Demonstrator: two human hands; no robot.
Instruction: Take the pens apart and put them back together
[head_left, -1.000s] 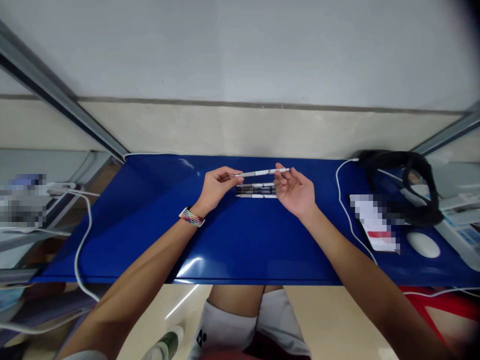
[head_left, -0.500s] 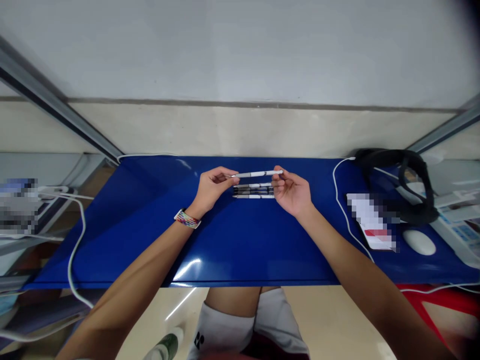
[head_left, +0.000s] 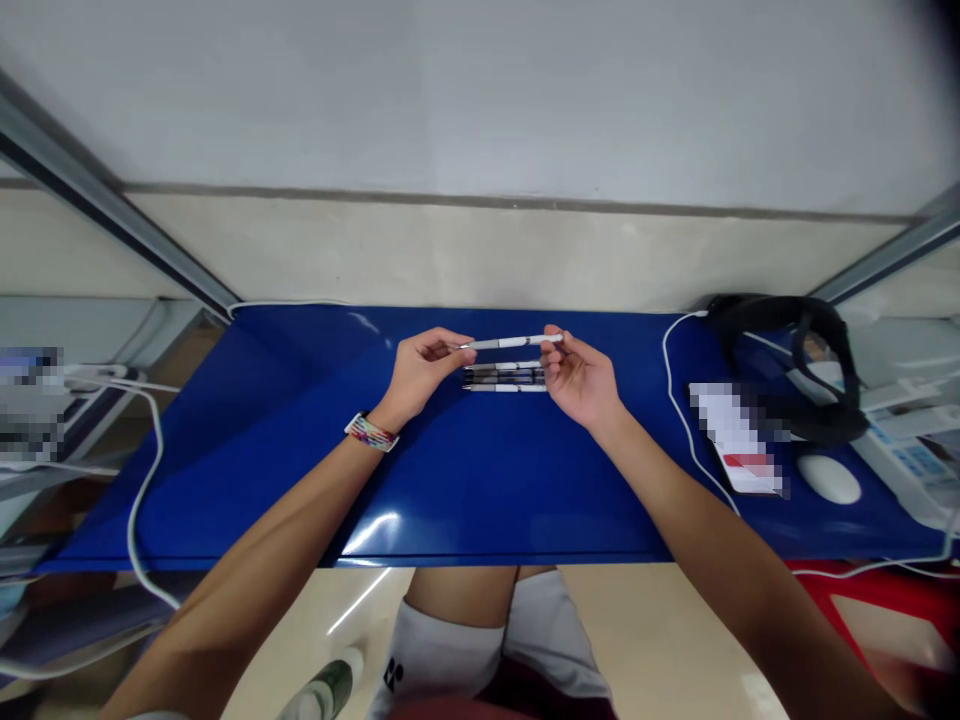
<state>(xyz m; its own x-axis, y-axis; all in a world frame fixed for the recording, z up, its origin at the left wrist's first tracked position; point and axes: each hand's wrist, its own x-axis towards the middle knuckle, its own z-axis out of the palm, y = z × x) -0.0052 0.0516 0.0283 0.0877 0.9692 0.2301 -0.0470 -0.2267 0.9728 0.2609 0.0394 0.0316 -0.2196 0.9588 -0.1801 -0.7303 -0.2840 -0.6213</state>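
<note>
A white pen (head_left: 513,342) with a grey section is held level between my two hands, just above the blue desktop. My left hand (head_left: 426,370) pinches its tip end between thumb and fingers. At the other end, my right hand (head_left: 581,375) grips the pen with its fingertips, palm turned partly up. Below the held pen, several more pens (head_left: 504,377) lie side by side on the desk, some white and some darker. Their right ends are partly hidden by my right hand. A colourful woven band with a watch (head_left: 371,432) is on my left wrist.
On the right lie a phone (head_left: 736,440), a white mouse (head_left: 829,478) and a black headset with a strap (head_left: 795,370). White cables (head_left: 679,400) run over the blue desk (head_left: 487,490). Behind it stands a pale wall (head_left: 450,250).
The whole view has shifted slightly. Both hands still hold the white pen at its ends, with little visible change in their grip.
</note>
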